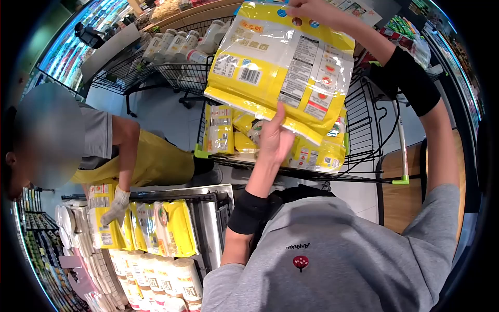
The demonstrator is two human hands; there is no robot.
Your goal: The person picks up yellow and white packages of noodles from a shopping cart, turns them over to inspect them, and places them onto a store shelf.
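Nearest of all, the person's grey shirt (pixel 332 249) is facing the near side of the green-cornered cart (pixel 362 130). Above the cart, the left hand (pixel 276 138) is gripping the lower edge of a large yellow bag (pixel 280 67); its thumb is pressing on the printed face, while its other fingers are hiding behind the plastic. The bag is tilting over the cart, its barcode and text panels showing. At the bag's top edge, the right hand (pixel 310 9) is grasping the plastic, its fingers partly running out of view. Beneath, smaller yellow packets (pixel 221 132) are lying inside the cart. Left of the cart, on its near side, a display rack (pixel 210 229) is carrying yellow packages (pixel 176 229) and white cylindrical packs (pixel 166 275); there a yellow-aproned co-worker (pixel 156 161) is resting a gloved hand (pixel 117 208) on the packages. Beyond the cart, to its left, a second cart (pixel 182 75) is holding white canisters (pixel 179 44).
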